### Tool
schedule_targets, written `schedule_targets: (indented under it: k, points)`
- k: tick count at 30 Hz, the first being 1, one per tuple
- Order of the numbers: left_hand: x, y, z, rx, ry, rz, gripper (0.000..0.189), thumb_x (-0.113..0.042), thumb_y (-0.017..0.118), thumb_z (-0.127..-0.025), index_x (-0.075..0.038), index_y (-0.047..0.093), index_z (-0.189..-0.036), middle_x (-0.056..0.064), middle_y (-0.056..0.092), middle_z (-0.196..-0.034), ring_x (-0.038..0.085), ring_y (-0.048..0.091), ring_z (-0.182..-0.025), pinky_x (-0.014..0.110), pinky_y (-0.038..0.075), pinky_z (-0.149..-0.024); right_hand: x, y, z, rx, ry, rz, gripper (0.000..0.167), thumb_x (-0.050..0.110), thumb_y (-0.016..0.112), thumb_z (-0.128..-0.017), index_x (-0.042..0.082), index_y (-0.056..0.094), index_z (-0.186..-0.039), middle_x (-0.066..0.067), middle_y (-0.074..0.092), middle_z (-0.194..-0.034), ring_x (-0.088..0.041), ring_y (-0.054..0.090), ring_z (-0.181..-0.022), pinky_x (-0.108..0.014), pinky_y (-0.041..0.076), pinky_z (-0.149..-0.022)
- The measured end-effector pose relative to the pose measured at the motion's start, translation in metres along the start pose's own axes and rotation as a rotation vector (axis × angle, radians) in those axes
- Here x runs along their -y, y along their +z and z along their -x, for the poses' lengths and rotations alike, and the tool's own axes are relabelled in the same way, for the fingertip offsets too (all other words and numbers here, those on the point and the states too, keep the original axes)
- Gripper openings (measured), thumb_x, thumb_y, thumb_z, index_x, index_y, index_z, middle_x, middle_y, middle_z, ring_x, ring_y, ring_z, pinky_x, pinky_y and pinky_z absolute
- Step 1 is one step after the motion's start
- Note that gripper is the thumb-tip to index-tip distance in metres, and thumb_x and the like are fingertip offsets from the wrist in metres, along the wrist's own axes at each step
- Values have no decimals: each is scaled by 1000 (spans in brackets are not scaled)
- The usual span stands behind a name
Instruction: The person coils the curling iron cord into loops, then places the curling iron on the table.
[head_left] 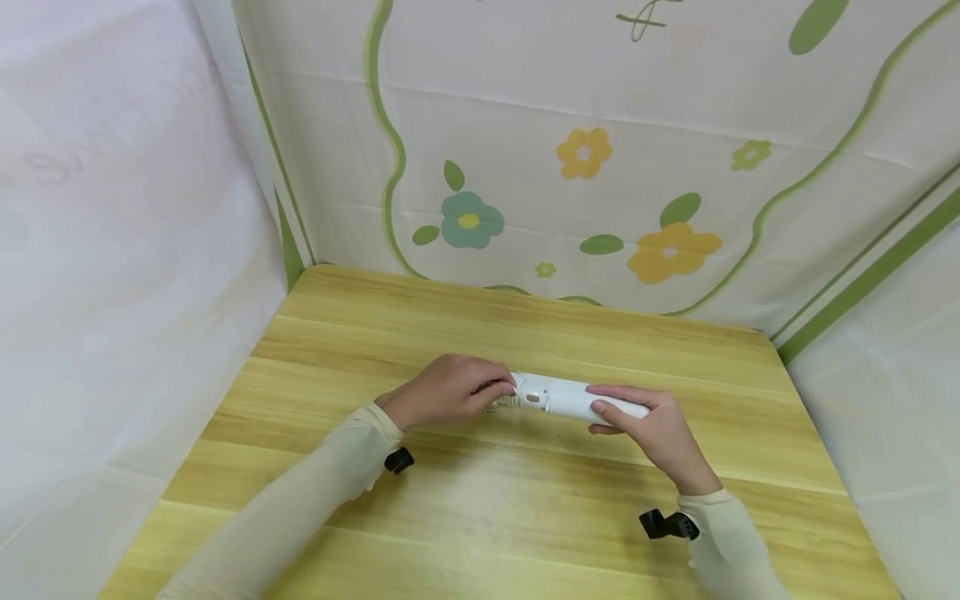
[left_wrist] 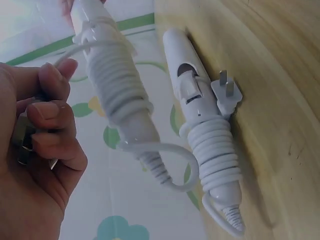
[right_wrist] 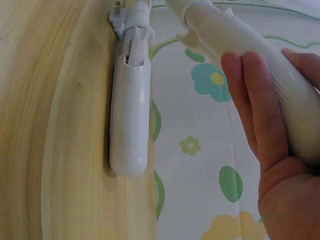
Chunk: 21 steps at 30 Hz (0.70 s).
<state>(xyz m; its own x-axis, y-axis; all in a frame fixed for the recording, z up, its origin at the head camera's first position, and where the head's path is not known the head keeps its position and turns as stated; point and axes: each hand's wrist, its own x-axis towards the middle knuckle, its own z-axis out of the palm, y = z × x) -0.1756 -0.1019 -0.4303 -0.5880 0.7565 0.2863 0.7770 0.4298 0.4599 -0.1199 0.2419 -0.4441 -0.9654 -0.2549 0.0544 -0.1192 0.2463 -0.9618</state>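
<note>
My right hand (head_left: 660, 425) grips the smooth end of a white corded appliance (head_left: 566, 398), which looks like a small hair straightener. It is raised and tilted. White cord (left_wrist: 120, 85) winds in several turns round its other part. My left hand (head_left: 453, 390) curls round the plug (left_wrist: 24, 140) of that cord, its metal prongs showing between palm and fingers. From the fingertips the cord runs across to the coils. A second white hair straightener (left_wrist: 187, 82) lies on the table, its cord wound round it and its plug (left_wrist: 227, 95) beside the body.
The wood-grain table (head_left: 480, 517) carries the second straightener near its back. White cloth (head_left: 525, 108) printed with flowers and leaves stands behind, and more cloth (head_left: 135, 275) encloses the sides. Black straps (head_left: 667, 525) are on my wrists.
</note>
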Motion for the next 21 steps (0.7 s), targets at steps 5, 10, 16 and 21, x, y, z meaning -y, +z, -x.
schedule_targets:
  k: [5,10,16,21]
  points:
    - [5,-3,0,-1,36,6,17,-29,65,-112,-20,80,-114,-10,79,-106,0,61,-82,23,54,-79,1,-2,1,97,8,-20,30,8,76,-104,-8,75,-129,-22,75,-131,-38,83,-86,-44,67,-83]
    - [8,-3,1,40,37,106,14,-31,68,-110,-25,79,-113,-14,75,-109,-1,62,-85,25,55,-81,-2,-5,4,196,-24,-84,27,1,71,-105,-12,74,-128,-5,79,-127,-42,81,-89,-50,66,-78]
    - [10,0,1,86,10,348,12,-26,69,-110,-21,79,-111,-8,74,-105,7,61,-84,25,54,-79,-5,-10,6,231,-74,-168,24,-8,64,-105,-12,74,-126,-2,81,-125,-37,82,-88,-51,66,-74]
    - [9,7,0,97,7,520,11,-22,68,-110,-20,79,-109,0,71,-99,9,53,-75,24,49,-72,-6,-12,7,252,-99,-224,29,-13,60,-103,-6,79,-124,-4,81,-126,-35,81,-91,-50,66,-72]
